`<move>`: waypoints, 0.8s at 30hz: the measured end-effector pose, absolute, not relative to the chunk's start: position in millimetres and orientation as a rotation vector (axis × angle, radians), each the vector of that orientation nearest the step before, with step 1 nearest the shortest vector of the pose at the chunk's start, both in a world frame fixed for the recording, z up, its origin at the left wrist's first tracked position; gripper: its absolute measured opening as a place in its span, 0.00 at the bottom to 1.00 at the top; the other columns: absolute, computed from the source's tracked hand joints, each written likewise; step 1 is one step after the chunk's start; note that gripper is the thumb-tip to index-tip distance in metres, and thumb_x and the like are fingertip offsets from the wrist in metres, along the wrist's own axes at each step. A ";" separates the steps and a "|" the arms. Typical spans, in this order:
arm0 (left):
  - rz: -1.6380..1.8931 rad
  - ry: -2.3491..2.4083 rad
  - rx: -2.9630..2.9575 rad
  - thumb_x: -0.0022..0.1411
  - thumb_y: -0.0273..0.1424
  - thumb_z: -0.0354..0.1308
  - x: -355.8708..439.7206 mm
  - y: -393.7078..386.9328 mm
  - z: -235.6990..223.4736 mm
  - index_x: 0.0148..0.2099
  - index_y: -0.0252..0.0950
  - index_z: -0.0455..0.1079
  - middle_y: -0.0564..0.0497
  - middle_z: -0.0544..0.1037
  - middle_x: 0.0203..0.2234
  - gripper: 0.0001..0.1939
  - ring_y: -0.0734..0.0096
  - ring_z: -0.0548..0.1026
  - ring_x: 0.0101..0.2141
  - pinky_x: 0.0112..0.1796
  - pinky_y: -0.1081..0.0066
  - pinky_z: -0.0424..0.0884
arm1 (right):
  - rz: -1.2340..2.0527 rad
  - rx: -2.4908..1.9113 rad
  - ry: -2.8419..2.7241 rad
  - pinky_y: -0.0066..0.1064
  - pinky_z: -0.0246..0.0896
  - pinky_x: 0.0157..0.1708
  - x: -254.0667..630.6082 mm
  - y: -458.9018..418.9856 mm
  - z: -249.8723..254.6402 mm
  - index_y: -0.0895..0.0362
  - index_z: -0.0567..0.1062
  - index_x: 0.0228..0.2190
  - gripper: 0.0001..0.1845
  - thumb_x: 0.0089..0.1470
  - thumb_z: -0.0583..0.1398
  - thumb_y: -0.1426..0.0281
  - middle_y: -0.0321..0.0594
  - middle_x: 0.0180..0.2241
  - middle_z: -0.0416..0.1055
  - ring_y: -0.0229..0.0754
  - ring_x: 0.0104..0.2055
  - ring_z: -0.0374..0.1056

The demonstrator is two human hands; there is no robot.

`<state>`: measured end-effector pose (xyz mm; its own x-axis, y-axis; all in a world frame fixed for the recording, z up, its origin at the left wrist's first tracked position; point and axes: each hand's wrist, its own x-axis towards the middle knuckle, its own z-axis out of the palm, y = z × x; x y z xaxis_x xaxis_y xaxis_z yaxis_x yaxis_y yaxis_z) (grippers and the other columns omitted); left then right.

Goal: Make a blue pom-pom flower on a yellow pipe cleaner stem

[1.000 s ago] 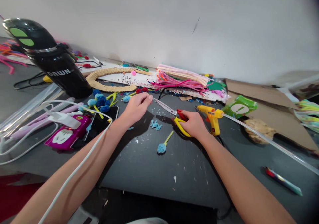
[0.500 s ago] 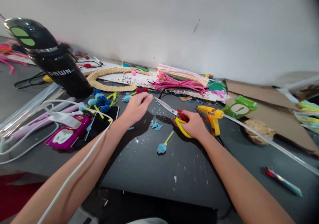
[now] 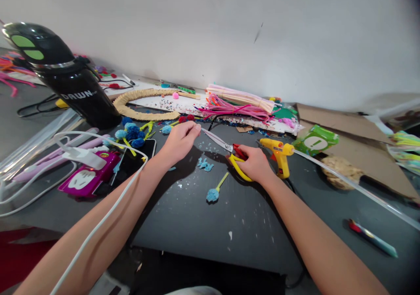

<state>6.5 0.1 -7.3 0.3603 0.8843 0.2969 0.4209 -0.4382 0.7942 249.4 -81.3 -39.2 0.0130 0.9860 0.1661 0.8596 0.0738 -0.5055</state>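
Note:
My right hand is wrapped round the yellow and red handles of a pair of scissors. Their blades point up and left, with the tips close to the fingertips of my left hand. That left hand is closed in a pinch; whatever it holds is too small or hidden to name. Below the hands, a light blue fuzzy flower on a pale green stem lies on the grey table. Short blue fuzzy snippets and tiny scattered bits lie between the two hands.
A yellow glue gun stands right of my right hand. To the left are a black bottle, a purple power socket, a white cable and blue pom-pom flowers. Pink pipe cleaners lie behind; a pen lies at right.
Both hands and the scissors hold almost the same place. The blades look slightly closer together, and the view has shifted a touch.

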 end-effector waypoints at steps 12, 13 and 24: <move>0.989 1.138 2.008 0.67 0.39 0.48 6.1 -0.1 -7.3 0.27 0.35 0.61 0.55 0.63 0.20 0.18 0.74 0.61 0.24 0.27 0.71 0.56 | 0.334 -1.801 -1.894 0.28 0.44 0.24 250.2 -80.3 -40.7 0.56 0.70 0.23 0.16 0.47 0.62 0.56 0.32 0.19 0.64 0.35 0.23 0.55; 0.990 1.139 2.007 0.67 0.39 0.48 6.0 0.1 -7.5 0.27 0.35 0.61 0.55 0.62 0.20 0.18 0.74 0.61 0.24 0.27 0.71 0.56 | 0.337 -1.803 -1.893 0.28 0.44 0.24 250.2 -80.3 -40.6 0.55 0.70 0.23 0.15 0.47 0.62 0.57 0.32 0.19 0.64 0.35 0.23 0.55; 0.977 1.112 2.008 0.67 0.39 0.47 6.3 2.3 -9.6 0.27 0.35 0.62 0.55 0.64 0.20 0.18 0.74 0.63 0.25 0.27 0.71 0.57 | 0.337 -1.801 -1.905 0.28 0.44 0.24 249.8 -80.5 -40.0 0.55 0.69 0.22 0.16 0.48 0.61 0.56 0.32 0.19 0.63 0.36 0.23 0.55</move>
<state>6.3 2.3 -9.6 0.3670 0.8812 0.2982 0.4095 -0.4408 0.7987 249.8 -80.5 -40.0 -0.0064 0.9833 0.1818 0.8615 0.0977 -0.4983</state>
